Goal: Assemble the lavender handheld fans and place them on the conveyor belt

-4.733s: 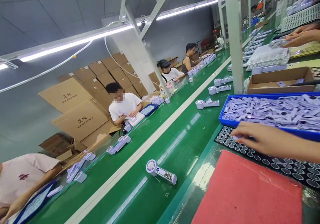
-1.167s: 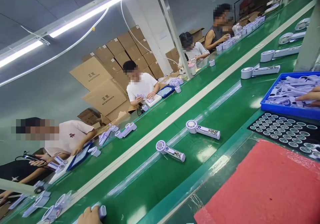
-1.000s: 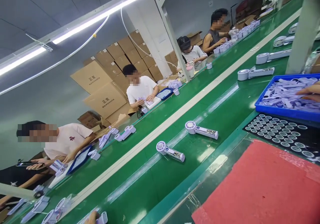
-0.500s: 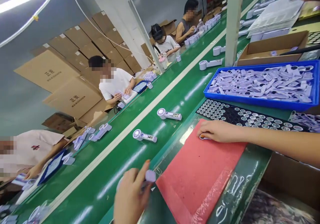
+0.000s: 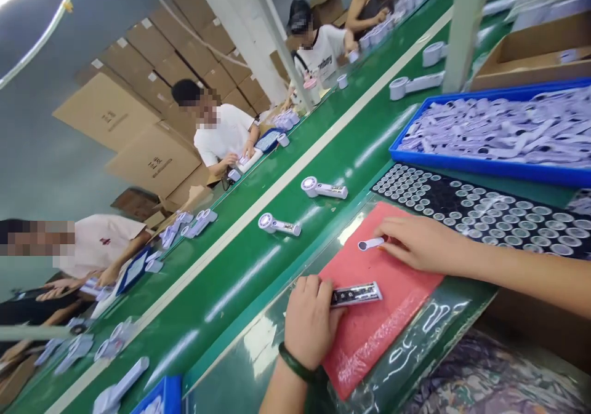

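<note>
Handle section [image 5: 355,294] of a handheld fan is held over a red foam pad [image 5: 369,346], which lies along the near side of a green conveyor belt [image 5: 231,260]. Beyond the belt, cardboard cartons [image 5: 152,162] are stacked, and a co-worker in a white T-shirt [image 5: 226,137] is seated at a parallel line with others. Two assembled handheld fans [image 5: 302,205] are lying on the belt, well apart from the pad. A blue tray [image 5: 489,174] heaped with lilac handle shells [image 5: 489,131] is placed at the upper right, and a black tray [image 5: 471,211] set with rows of round discs lies between it and the pad. The left hand [image 5: 309,322], with a dark green bangle [image 5: 295,365] at the wrist, is clenched around the handle section, its dark display face left showing. The right hand [image 5: 415,245] is extended over the pad, its fingertips [image 5: 386,228] touching a small lilac oval piece [image 5: 370,243]; whether that piece is pinched cannot be told.
</note>
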`<state>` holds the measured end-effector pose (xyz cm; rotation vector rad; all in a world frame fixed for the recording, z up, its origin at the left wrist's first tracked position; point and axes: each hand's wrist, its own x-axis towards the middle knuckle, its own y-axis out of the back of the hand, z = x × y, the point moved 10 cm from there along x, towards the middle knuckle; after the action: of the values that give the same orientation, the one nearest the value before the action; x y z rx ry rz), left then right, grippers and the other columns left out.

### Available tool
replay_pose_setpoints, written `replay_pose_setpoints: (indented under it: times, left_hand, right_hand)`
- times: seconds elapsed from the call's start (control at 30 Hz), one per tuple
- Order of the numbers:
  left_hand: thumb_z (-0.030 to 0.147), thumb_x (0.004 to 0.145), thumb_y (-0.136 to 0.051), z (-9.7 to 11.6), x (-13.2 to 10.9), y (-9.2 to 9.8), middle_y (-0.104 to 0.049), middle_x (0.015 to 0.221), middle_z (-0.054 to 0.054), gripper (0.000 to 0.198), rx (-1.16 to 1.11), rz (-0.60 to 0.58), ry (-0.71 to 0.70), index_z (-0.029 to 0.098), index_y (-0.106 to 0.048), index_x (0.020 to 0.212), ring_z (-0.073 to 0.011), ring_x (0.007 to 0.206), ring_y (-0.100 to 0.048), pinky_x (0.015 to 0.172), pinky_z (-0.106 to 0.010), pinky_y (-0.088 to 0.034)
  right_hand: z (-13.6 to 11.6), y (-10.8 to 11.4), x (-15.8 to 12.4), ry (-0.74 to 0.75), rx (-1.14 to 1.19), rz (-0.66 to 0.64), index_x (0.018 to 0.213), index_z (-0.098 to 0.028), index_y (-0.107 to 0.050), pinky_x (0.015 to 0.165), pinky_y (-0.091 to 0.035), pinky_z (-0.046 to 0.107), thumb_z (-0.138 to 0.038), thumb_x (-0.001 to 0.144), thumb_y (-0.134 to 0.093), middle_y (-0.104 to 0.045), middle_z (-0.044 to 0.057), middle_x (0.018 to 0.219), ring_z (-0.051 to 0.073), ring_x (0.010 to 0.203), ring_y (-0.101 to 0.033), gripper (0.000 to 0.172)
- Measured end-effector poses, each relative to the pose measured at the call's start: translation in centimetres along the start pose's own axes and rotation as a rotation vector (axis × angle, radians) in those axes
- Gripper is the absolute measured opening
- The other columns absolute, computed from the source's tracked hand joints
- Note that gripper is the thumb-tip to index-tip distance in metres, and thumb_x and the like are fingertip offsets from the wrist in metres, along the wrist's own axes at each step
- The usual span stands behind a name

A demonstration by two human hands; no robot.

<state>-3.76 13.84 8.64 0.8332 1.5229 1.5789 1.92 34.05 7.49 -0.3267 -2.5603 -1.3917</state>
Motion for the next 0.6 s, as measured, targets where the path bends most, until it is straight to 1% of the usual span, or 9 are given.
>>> replay_pose_setpoints:
  times: [0.1, 0.17, 0.23, 0.27, 0.33, 0.4, 0.43, 0.5, 0.6]
  left_hand:
    - [0.024, 0.085, -0.076, 0.1, 0.0, 0.3, -0.057, 0.113, -0.007, 0.038, -0.106, 0.054, 0.001, 0.017, -0.057, 0.118, -0.0255, 0.105, -0.049, 0.094, -0.044, -0.046]
    - [0.025, 0.079, -0.082, -0.2, -0.1, 0.7, -0.058, 0.114, -0.006, 0.046, -0.248, 0.108, -0.010, 0.018, -0.057, 0.118, -0.0242, 0.106, -0.051, 0.094, -0.042, -0.045]
    - [0.028, 0.076, -0.086, -0.4, -0.4, 1.2, -0.059, 0.115, -0.005, 0.051, -0.402, 0.162, -0.041, 0.019, -0.057, 0.118, -0.0228, 0.106, -0.052, 0.094, -0.039, -0.044]
    - [0.030, 0.077, -0.085, -0.5, -0.6, 1.4, -0.059, 0.115, -0.006, 0.050, -0.461, 0.182, -0.062, 0.020, -0.058, 0.118, -0.0223, 0.106, -0.053, 0.094, -0.038, -0.044]
    - [0.032, 0.085, -0.077, -0.4, -0.8, 1.7, -0.061, 0.114, -0.006, 0.037, -0.519, 0.209, -0.098, 0.020, -0.061, 0.116, -0.0216, 0.107, -0.054, 0.095, -0.038, -0.044]
    - [0.029, 0.093, -0.067, -0.2, -0.9, 1.8, -0.062, 0.112, -0.006, 0.022, -0.527, 0.224, -0.127, 0.020, -0.065, 0.113, -0.0206, 0.107, -0.054, 0.097, -0.037, -0.043]
    - [0.026, 0.095, -0.063, -0.1, -0.9, 1.8, -0.063, 0.110, -0.006, 0.018, -0.530, 0.233, -0.134, 0.020, -0.066, 0.112, -0.0200, 0.107, -0.054, 0.097, -0.037, -0.043]
    - [0.021, 0.095, -0.062, -0.1, -0.9, 1.8, -0.064, 0.108, -0.005, 0.015, -0.548, 0.262, -0.136, 0.020, -0.068, 0.109, -0.0186, 0.106, -0.055, 0.097, -0.036, -0.043]
    - [0.016, 0.090, -0.069, -0.5, -0.6, 1.7, -0.066, 0.105, -0.003, 0.015, -0.585, 0.312, -0.118, 0.021, -0.070, 0.104, -0.0170, 0.102, -0.057, 0.094, -0.034, -0.045]
  right_hand:
    - [-4.9, -1.2, 0.2, 0.067, 0.141, -0.026, 0.094, -0.021, -0.061, 0.063, -0.036, 0.033, -0.034, 0.098, -0.046, -0.062, 0.004, 0.084, 0.019, 0.073, -0.056, 0.020]
    - [-8.0, -2.4, 0.1, 0.127, 0.156, -0.060, 0.090, -0.020, -0.059, 0.061, -0.033, 0.032, -0.031, 0.097, -0.045, -0.060, 0.004, 0.082, 0.019, 0.071, -0.054, 0.019]
    - [-10.0, -3.6, 0.0, 0.169, 0.111, -0.079, 0.088, -0.019, -0.057, 0.061, -0.031, 0.033, -0.026, 0.096, -0.045, -0.060, 0.005, 0.082, 0.020, 0.072, -0.054, 0.016]
    - [-10.6, -4.1, 0.0, 0.177, 0.080, -0.084, 0.088, -0.019, -0.057, 0.061, -0.030, 0.033, -0.023, 0.094, -0.045, -0.059, 0.005, 0.082, 0.020, 0.072, -0.054, 0.014]
    - [-11.1, -4.9, -0.1, 0.175, 0.034, -0.091, 0.089, -0.019, -0.056, 0.060, -0.029, 0.033, -0.021, 0.093, -0.046, -0.058, 0.005, 0.080, 0.020, 0.070, -0.053, 0.011]
    - [-10.9, -5.1, -0.1, 0.144, 0.037, -0.106, 0.088, -0.019, -0.056, 0.061, -0.028, 0.033, -0.022, 0.094, -0.046, -0.057, 0.005, 0.078, 0.020, 0.070, -0.052, 0.012]
    - [-10.6, -5.2, -0.2, 0.120, 0.059, -0.118, 0.087, -0.019, -0.056, 0.061, -0.029, 0.032, -0.024, 0.095, -0.047, -0.057, 0.005, 0.078, 0.020, 0.070, -0.052, 0.013]
    - [-9.7, -5.3, -0.2, 0.053, 0.146, -0.145, 0.087, -0.020, -0.057, 0.062, -0.031, 0.032, -0.031, 0.098, -0.048, -0.058, 0.004, 0.080, 0.019, 0.071, -0.052, 0.018]
    - [-8.4, -5.9, -0.3, -0.041, 0.340, -0.157, 0.087, -0.021, -0.060, 0.069, -0.038, 0.032, -0.039, 0.101, -0.048, -0.059, 0.004, 0.089, 0.019, 0.080, -0.055, 0.025]
